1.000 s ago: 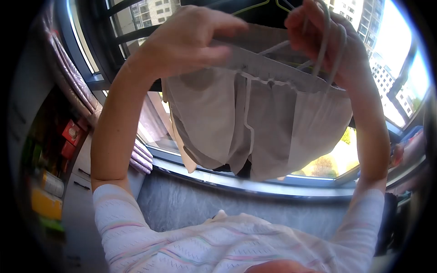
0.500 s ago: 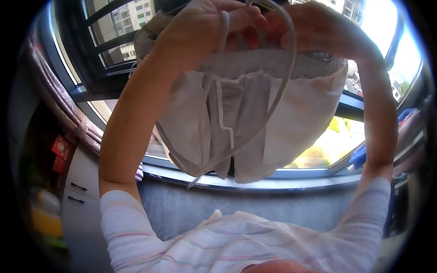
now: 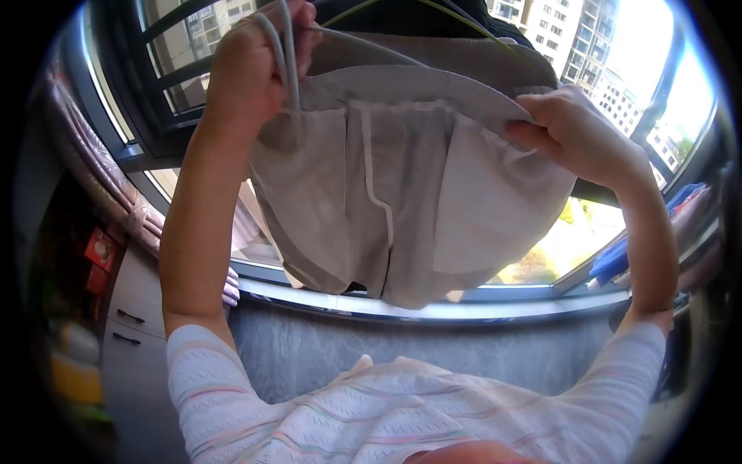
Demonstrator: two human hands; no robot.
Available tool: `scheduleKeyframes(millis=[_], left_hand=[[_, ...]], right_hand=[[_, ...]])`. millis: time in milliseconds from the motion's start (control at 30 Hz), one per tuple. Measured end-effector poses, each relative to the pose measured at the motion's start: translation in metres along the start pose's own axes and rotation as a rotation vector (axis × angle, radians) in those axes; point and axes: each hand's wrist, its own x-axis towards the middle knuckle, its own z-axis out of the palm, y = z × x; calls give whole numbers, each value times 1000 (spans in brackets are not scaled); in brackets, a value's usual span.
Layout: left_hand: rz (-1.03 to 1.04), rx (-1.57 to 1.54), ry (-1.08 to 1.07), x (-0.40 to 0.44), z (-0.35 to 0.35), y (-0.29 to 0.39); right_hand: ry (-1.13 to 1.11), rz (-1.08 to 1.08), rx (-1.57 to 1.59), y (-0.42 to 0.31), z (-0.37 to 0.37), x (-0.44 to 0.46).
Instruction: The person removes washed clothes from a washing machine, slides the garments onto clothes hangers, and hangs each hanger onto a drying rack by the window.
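Shorts (image 3: 410, 193) aloft, blurred markings on red box (image 3: 100, 249)

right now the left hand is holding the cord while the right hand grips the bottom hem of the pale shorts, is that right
Not quite: the head view shows the right hand gripping the waistband at the top of the pale shorts, not the bottom hem. The left hand is holding the cord, as you say.
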Motion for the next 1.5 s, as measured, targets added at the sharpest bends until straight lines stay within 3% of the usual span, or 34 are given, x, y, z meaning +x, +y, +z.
scheduleKeyframes(millis=[67, 167, 200, 300, 400, 433, 533, 633, 733, 800, 900, 1000, 1133, 1167, 1233, 1367, 1467, 1500], left_hand=[[-6, 19, 8, -2, -4, 2], [78, 151, 24, -4, 8, 6], [113, 200, 18, -5, 12, 10], [34, 86, 252, -1, 18, 22], [14, 81, 213, -1, 6, 17], [9, 92, 224, -1, 4, 17], [4, 128, 175, 0, -3, 15], [16, 145, 42, 6, -20, 7], [12, 82, -31, 6, -34, 6], [3, -19, -155, 7, -46, 14], [61, 63, 234, 2, -17, 15], [97, 157, 139, -2, -12, 29], [84, 144, -25, 7, -5, 31], [52, 203, -194, 2, 5, 44], [24, 225, -172, 7, 33, 45], [71, 296, -238, 21, 72, 46], [104, 329, -331, 27, 76, 48], [153, 495, -281, 26, 82, 51]], right_hand=[[-70, 15, -12, 2, -6, 3], [222, -149, 36, 11, -1, 0], [204, -179, -8, 12, -4, 3], [210, -230, -108, 7, -16, 7], [285, -203, -140, 12, -24, 3], [198, -152, -67, 14, -29, 3], [156, -241, -401, 23, -35, 9], [136, -151, -441, 36, -40, 0], [284, -186, -263, 48, -32, 2], [269, -87, -143, 58, -27, 1], [192, 13, -117, 58, -29, 8], [116, 82, -30, 48, -37, 18], [86, -74, 151, 59, -47, 22], [127, -93, 123, 54, -48, 27], [293, -200, 285, 36, -34, 46], [67, -159, 746, -60, -23, 72], [-18, -145, 902, -69, -8, 92], [-16, -149, 943, -66, -6, 98]])
